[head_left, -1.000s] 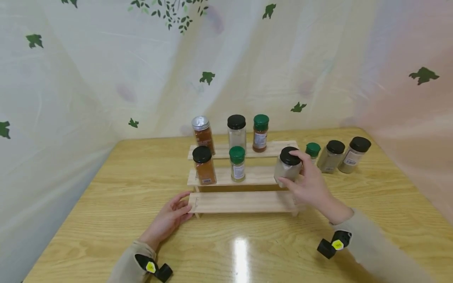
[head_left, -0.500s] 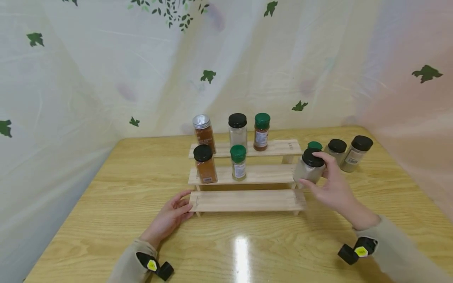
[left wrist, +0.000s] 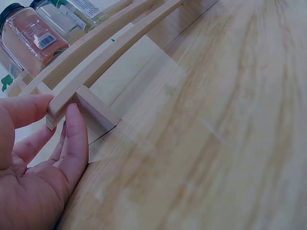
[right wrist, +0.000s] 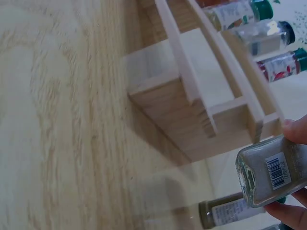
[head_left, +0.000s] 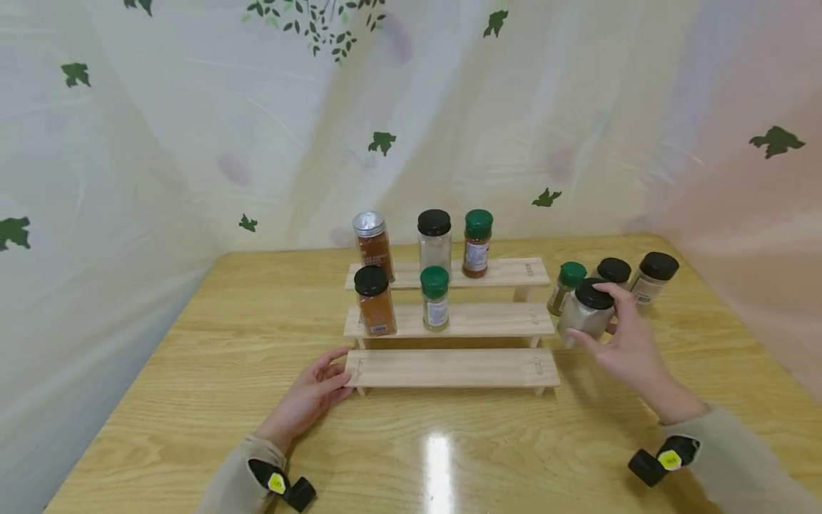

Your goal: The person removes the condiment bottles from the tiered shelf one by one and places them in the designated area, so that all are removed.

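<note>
My right hand [head_left: 632, 357] grips a square glass spice jar [head_left: 583, 321] with a black lid and pale greyish contents, held right of the three-tier wooden rack [head_left: 449, 368]. In the right wrist view the jar [right wrist: 268, 172] lies tilted between thumb and fingers, a barcode label showing. My left hand [head_left: 307, 396] pinches the left end of the rack's lowest shelf; the left wrist view shows the thumb and fingertips around that shelf end [left wrist: 64, 103]. On the middle shelf stand an orange-brown spice jar [head_left: 379, 313] with a black lid and a small green-lidded jar [head_left: 436, 310].
Along the top shelf stand a silver-lidded jar [head_left: 375, 253], a black-lidded clear jar [head_left: 434, 250] and a green-lidded red jar [head_left: 477, 253]. Behind the held jar are a green-lidded jar [head_left: 560, 294] and two black-lidded jars, one at the far right [head_left: 647, 285]. A leaf-patterned curtain [head_left: 385, 93] hangs behind.
My right hand has carried the black-lidded jar rightward from over the middle shelf's right end to beside the rack, near the other jars. My left hand has stayed on the shelf end.
</note>
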`<state>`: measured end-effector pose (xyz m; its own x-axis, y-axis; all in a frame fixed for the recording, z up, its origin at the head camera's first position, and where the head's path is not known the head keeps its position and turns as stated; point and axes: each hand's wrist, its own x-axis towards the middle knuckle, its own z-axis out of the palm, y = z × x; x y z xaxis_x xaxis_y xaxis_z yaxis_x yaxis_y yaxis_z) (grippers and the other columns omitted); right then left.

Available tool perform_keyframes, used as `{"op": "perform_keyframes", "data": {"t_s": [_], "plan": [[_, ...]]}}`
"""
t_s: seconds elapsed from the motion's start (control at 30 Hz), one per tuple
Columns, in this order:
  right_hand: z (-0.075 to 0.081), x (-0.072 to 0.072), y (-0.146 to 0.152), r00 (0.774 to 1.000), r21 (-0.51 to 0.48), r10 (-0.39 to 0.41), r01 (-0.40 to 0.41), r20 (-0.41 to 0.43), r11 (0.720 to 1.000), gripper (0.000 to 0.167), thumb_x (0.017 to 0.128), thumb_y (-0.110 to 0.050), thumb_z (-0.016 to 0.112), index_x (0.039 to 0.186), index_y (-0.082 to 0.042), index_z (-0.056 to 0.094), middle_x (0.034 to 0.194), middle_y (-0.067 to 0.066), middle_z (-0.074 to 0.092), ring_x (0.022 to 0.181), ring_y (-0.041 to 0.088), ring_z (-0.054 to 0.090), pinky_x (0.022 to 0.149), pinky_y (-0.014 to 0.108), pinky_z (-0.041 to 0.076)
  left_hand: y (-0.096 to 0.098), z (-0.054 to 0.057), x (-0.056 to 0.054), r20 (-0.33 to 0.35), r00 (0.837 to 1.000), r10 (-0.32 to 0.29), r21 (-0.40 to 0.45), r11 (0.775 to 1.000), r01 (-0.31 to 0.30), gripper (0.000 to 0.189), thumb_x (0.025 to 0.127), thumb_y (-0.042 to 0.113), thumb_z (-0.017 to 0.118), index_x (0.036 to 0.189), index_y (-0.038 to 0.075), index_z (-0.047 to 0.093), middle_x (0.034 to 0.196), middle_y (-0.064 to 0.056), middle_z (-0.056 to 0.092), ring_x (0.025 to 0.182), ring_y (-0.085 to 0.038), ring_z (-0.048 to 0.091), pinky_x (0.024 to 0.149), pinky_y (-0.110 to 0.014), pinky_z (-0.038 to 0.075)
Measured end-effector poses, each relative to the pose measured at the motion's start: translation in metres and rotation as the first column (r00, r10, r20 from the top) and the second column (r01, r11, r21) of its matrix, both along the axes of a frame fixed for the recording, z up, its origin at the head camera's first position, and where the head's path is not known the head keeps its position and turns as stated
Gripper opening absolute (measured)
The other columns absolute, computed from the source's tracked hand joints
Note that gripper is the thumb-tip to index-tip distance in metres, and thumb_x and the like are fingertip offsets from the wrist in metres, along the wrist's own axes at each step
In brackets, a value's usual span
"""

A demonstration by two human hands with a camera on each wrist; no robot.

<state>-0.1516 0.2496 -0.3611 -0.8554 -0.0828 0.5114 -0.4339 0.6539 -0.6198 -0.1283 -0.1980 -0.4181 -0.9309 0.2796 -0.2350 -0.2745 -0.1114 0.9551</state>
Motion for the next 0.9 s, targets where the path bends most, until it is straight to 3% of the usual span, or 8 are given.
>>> {"op": "perform_keyframes", "data": {"t_s": [0.1,0.17,0.27,0.37,0.43,0.7,0.83,0.9], "plan": [[-0.008,-0.006,0.003,0.999,0.008,-0.011,0.010,0.034,1.000,0.076,0.073,0.010,0.073,0.134,0.006,0.028,0.128,0.033,0.038,0.106,0.048,0.047,0.075,0.065,0.047,0.000,-0.001,-0.001,-0.005,1.000,-0.006,-0.001,1.000,0.006,0.061,0.096,0.005,0.051,0.146,-0.003,0.018,0.105,0.000,0.049,0.092,-0.006,0.056,0.084,-0.020,0.052],[-0.012,-0.011,0.005,0.998,0.009,-0.017,0.017,0.061,1.000,0.076,0.075,0.009,0.073,0.136,0.007,0.026,0.129,0.034,0.036,0.108,0.050,0.046,0.074,0.067,0.046,0.000,-0.001,-0.001,-0.006,1.000,-0.007,-0.004,1.000,0.007,0.061,0.096,0.006,0.051,0.146,-0.003,0.017,0.105,0.000,0.049,0.092,-0.006,0.056,0.084,-0.020,0.051],[-0.017,-0.016,0.008,0.996,0.031,-0.045,0.042,0.083,0.999,0.077,0.076,0.006,0.073,0.137,0.006,0.026,0.127,0.034,0.039,0.103,0.045,0.048,0.069,0.049,0.050,0.000,-0.001,-0.002,-0.002,1.000,0.002,-0.014,1.000,-0.002,0.061,0.096,0.006,0.051,0.147,-0.002,0.017,0.106,-0.001,0.049,0.092,-0.006,0.056,0.084,-0.020,0.052],[-0.022,-0.020,0.011,0.995,0.038,-0.057,0.054,0.085,0.998,0.078,0.075,0.005,0.074,0.137,0.006,0.026,0.125,0.033,0.041,0.096,0.039,0.047,0.063,0.026,0.041,0.000,-0.001,-0.002,0.007,1.000,0.013,-0.030,0.999,-0.012,0.061,0.096,0.005,0.052,0.147,-0.001,0.018,0.106,-0.001,0.049,0.092,-0.006,0.056,0.084,-0.020,0.052],[-0.026,-0.022,0.012,0.995,0.036,-0.056,0.053,0.089,0.998,0.078,0.075,0.005,0.075,0.136,0.006,0.026,0.124,0.032,0.042,0.095,0.038,0.047,0.062,0.018,0.034,0.000,-0.001,-0.003,0.011,1.000,0.015,-0.036,0.999,-0.015,0.062,0.095,0.006,0.053,0.147,-0.001,0.019,0.107,-0.002,0.049,0.093,-0.007,0.056,0.084,-0.020,0.052],[-0.035,-0.030,0.013,0.995,0.050,-0.031,0.027,0.097,0.998,0.077,0.075,0.008,0.073,0.136,0.006,0.027,0.124,0.032,0.041,0.104,0.041,0.047,0.071,0.025,0.039,0.001,0.000,-0.001,0.014,1.000,0.021,-0.030,0.999,-0.021,0.065,0.094,0.007,0.056,0.147,-0.002,0.018,0.107,-0.003,0.048,0.093,-0.007,0.057,0.084,-0.020,0.052],[-0.039,-0.031,0.013,0.994,0.062,-0.031,0.025,0.104,0.998,0.075,0.075,0.007,0.073,0.135,0.006,0.028,0.124,0.032,0.041,0.102,0.039,0.047,0.068,0.016,0.034,0.001,0.000,-0.001,0.018,1.000,0.015,-0.021,1.000,-0.015,0.063,0.095,0.005,0.052,0.147,-0.002,0.017,0.107,-0.002,0.048,0.092,-0.007,0.056,0.084,-0.020,0.052],[-0.040,-0.032,0.013,0.993,0.065,-0.035,0.028,0.109,0.998,0.076,0.075,0.007,0.073,0.135,0.006,0.028,0.125,0.033,0.041,0.102,0.039,0.047,0.068,0.017,0.036,0.001,0.000,-0.001,0.017,1.000,0.014,-0.018,1.000,-0.014,0.062,0.096,0.005,0.051,0.147,-0.002,0.017,0.106,-0.002,0.048,0.092,-0.007,0.056,0.084,-0.020,0.052]]}}
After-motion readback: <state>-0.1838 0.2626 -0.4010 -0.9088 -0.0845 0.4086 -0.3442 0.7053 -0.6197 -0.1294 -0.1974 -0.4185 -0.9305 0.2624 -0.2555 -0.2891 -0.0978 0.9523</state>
